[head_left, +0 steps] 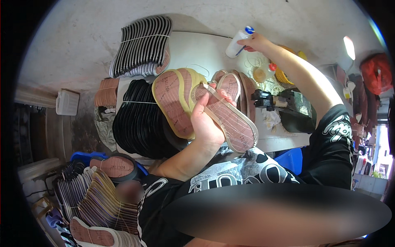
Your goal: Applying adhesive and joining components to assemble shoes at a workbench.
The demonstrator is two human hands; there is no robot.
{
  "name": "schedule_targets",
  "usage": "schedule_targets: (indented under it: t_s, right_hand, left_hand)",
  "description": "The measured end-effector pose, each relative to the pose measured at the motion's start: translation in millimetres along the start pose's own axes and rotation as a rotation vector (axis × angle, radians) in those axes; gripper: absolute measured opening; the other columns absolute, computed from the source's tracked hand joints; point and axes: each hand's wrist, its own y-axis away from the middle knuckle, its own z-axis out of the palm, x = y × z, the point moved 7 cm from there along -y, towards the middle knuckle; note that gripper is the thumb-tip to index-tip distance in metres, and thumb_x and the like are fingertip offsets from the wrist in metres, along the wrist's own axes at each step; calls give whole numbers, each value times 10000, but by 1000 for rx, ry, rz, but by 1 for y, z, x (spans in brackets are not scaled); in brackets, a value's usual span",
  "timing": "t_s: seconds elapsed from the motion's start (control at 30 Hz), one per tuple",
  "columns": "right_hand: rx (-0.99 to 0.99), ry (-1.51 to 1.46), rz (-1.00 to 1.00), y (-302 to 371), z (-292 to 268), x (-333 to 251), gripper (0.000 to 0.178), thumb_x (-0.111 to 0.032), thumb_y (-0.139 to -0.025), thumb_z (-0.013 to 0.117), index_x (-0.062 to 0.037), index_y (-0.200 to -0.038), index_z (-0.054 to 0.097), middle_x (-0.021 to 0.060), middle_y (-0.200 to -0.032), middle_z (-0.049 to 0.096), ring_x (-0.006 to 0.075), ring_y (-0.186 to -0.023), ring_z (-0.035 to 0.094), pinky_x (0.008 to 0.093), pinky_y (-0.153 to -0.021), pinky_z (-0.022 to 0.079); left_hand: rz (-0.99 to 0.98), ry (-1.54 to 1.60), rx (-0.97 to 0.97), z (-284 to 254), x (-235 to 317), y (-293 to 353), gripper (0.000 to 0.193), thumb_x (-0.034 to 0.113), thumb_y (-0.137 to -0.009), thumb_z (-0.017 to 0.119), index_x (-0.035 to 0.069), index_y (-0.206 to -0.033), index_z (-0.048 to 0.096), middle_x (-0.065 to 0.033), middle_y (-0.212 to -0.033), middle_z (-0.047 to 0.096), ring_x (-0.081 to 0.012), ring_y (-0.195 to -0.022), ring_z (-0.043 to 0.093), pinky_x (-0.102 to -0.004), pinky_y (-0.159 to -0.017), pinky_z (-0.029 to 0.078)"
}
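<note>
My left hand [207, 123] is closed round a shoe insole [236, 133], pinkish brown with a pale rim, holding it tilted above the table edge. At the back of the table my right hand [256, 42] has its fingers closed, with a thin blue pen-like stick [241, 50] sticking out below them. Its fingertips overlap a white bottle [233, 46] with a blue cap [249, 29]; whether they grip the bottle is hard to tell. Behind my left hand, yellow-rimmed insoles [175, 92] lean on a tied stack of black-edged ones [135, 119].
Another tied stack of insoles [142, 45] stands at the back left. A black machine part [263, 100], a yellow basket [284, 77] and a red-capped jar [260, 74] occupy the table's right side. Bundled insoles [103, 197] and a blue crate [88, 156] are low on the left.
</note>
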Motion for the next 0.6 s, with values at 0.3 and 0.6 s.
schedule_targets:
  t_s: [0.3, 0.6]
  right_hand:
    - [-435, 590, 282, 105, -1, -45, 529, -389, -865, 634, 78, -1108, 580, 153, -910, 662, 176, -800, 671, 276, -723, 550]
    - [-464, 338, -420, 276, 4, -107, 454, -411, -872, 627, 2, -1055, 590, 118, -819, 632, 201, -753, 621, 334, -664, 478]
  left_hand:
    - [93, -35, 127, 2, 18, -3, 241, 214, -982, 360, 30, -1065, 492, -145, -1085, 606, -280, -1122, 544, -441, -970, 444]
    - [96, 94, -91, 27, -6, 6, 368, 315, -1014, 349, 31, -1247, 364, -186, -1398, 405, -316, -1324, 375, -463, -1109, 312]
